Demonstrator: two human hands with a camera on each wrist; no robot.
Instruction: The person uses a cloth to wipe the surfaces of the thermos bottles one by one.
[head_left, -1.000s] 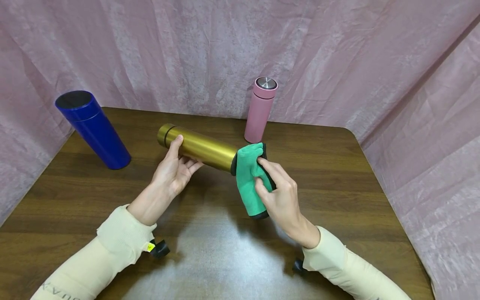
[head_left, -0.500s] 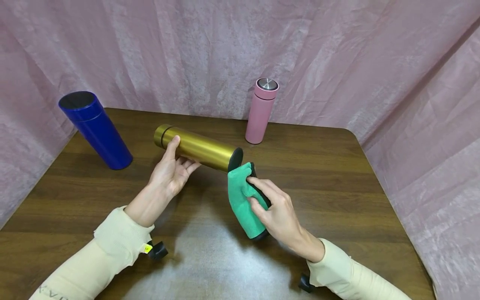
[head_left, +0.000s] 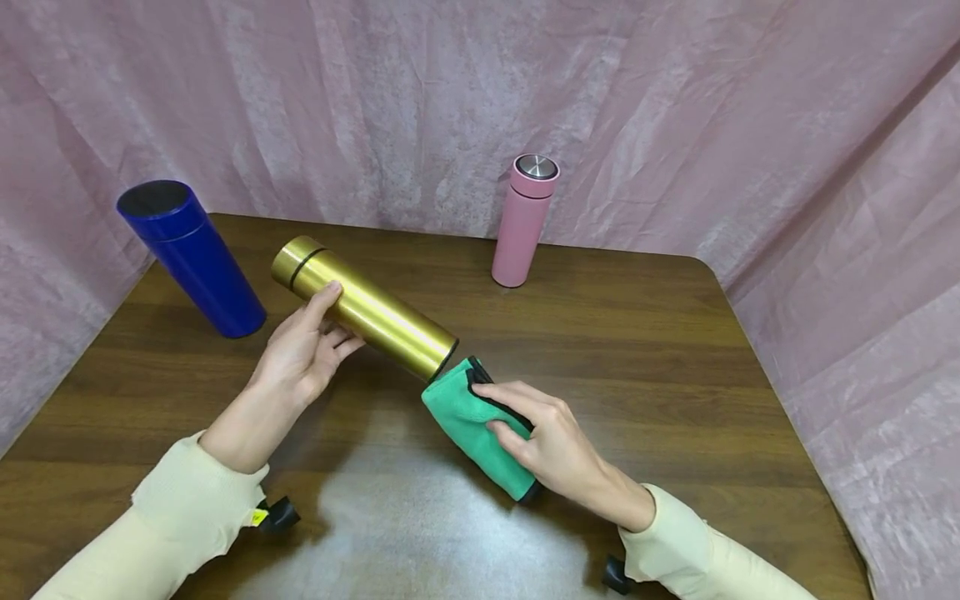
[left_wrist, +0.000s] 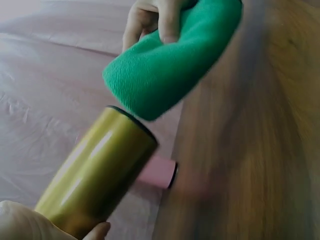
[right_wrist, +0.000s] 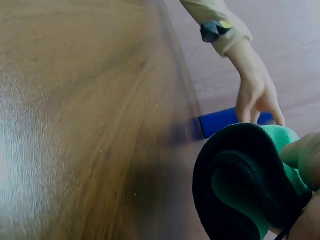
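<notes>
In the head view my left hand (head_left: pixel 300 354) grips a gold bottle (head_left: pixel 371 312) near its capped end, thumb on top and fingers beneath. The bottle is held above the table, tilted, its dark-edged base pointing down to the right. My right hand (head_left: pixel 558 437) pinches a folded green cloth (head_left: pixel 472 429) with black trim, between thumb and fingers. The cloth lies right by the bottle's base; the left wrist view shows a small gap between the cloth (left_wrist: pixel 160 75) and the gold bottle (left_wrist: pixel 97 170). In the right wrist view the cloth (right_wrist: pixel 282 135) hides the gold bottle.
A blue bottle (head_left: pixel 191 258) stands at the left of the wooden table (head_left: pixel 637 358). Near the back edge stands a pink bottle (head_left: pixel 523 221) with a silver-topped lid. Pink curtains (head_left: pixel 420 108) hang behind the table and along its right side.
The cloth has come off the gold bottle's base and moved down to the left with my right hand. My left hand has shifted left, tilting the bottle's base further down.
</notes>
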